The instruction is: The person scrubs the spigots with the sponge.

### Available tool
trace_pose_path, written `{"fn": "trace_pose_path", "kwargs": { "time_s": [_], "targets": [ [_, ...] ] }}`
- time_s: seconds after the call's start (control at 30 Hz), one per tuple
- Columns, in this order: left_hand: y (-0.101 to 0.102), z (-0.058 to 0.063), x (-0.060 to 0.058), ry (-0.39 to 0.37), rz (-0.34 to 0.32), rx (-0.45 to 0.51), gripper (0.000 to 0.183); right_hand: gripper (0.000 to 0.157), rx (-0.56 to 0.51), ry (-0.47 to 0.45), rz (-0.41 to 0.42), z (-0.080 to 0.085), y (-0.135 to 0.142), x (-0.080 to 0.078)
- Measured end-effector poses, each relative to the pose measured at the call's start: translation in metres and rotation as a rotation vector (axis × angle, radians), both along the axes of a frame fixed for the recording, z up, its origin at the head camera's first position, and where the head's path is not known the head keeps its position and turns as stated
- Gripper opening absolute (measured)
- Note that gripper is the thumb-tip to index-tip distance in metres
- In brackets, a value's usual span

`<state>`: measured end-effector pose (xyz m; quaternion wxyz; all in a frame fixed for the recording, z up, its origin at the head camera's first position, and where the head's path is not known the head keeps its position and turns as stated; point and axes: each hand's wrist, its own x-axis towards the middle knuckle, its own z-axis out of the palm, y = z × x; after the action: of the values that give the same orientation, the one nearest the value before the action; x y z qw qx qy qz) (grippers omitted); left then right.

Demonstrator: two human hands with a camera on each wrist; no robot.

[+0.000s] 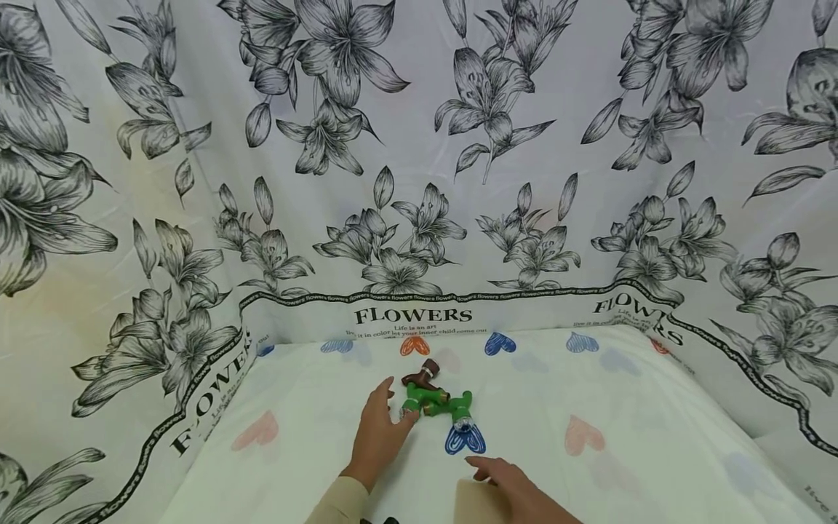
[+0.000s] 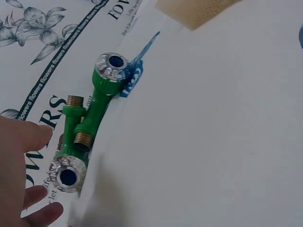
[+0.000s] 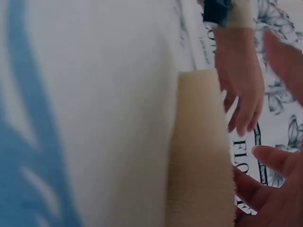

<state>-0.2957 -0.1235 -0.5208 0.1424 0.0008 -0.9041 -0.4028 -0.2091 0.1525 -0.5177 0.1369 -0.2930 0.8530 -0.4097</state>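
Observation:
Two green taps [image 1: 461,409] with brass threaded ends and silver collars lie together on the white cloth, one crossing the other in the left wrist view. A brown tap [image 1: 422,375] with a silver band lies just behind them. My left hand [image 1: 382,437] reaches in from the left, thumb and fingers spread around the nearer green tap [image 2: 71,142], with a gap to it in the left wrist view. A tan block [image 3: 201,151] stands near the front. Beside it is my right hand [image 1: 513,487], fingers spread, some fingertips right at the block's edge.
The white cloth [image 1: 641,407] has printed red and blue hearts. Flower-printed fabric [image 1: 419,145] rises as walls at the back and both sides. A small dark object [image 1: 390,520] shows at the bottom edge, between the forearms.

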Motion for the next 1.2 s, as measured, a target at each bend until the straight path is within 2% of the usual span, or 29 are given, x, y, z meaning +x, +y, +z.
{"fn": "trace_pose_path", "kwargs": {
  "time_s": [0.13,0.2,0.33,0.43,0.53,0.67,0.83,0.9,1.0,1.1,1.2],
  "targets": [
    [0.01,-0.015,-0.008,0.01,0.029,-0.088,0.078,0.081,0.191,0.065,-0.045,-0.008,-0.008,-0.005],
    [0.014,-0.02,-0.011,0.023,0.053,-0.138,0.077,0.079,0.245,0.068,-0.074,-0.01,-0.01,-0.007],
    [0.016,-0.023,-0.015,0.051,0.083,-0.195,0.069,0.075,0.274,0.169,-0.075,-0.015,-0.01,-0.004],
    [0.016,-0.022,-0.017,0.077,0.086,-0.199,0.055,0.075,0.254,0.256,-0.055,-0.019,-0.007,-0.001],
    [0.014,-0.022,-0.018,0.094,0.082,-0.189,0.045,0.073,0.237,0.299,-0.044,-0.02,-0.006,-0.001],
    [0.009,-0.021,-0.018,0.095,0.074,-0.09,0.04,0.071,0.223,0.296,-0.041,-0.019,-0.006,-0.001],
    [-0.003,-0.011,-0.017,0.074,0.082,0.132,0.038,0.07,0.207,0.22,-0.052,-0.017,-0.006,0.0],
    [-0.008,-0.004,-0.015,0.056,0.08,0.197,0.037,0.071,0.191,0.204,-0.064,-0.016,-0.005,0.0],
    [-0.016,0.008,-0.012,0.023,0.065,0.257,0.037,0.073,0.144,0.23,-0.086,-0.012,-0.002,0.0],
    [-0.02,0.022,-0.006,-0.006,0.016,0.351,0.038,0.072,0.083,0.267,-0.115,-0.005,0.0,-0.001],
    [-0.021,0.038,0.002,-0.022,-0.06,0.468,0.038,0.067,0.039,0.237,-0.159,0.007,-0.001,-0.002]
  ]
}}
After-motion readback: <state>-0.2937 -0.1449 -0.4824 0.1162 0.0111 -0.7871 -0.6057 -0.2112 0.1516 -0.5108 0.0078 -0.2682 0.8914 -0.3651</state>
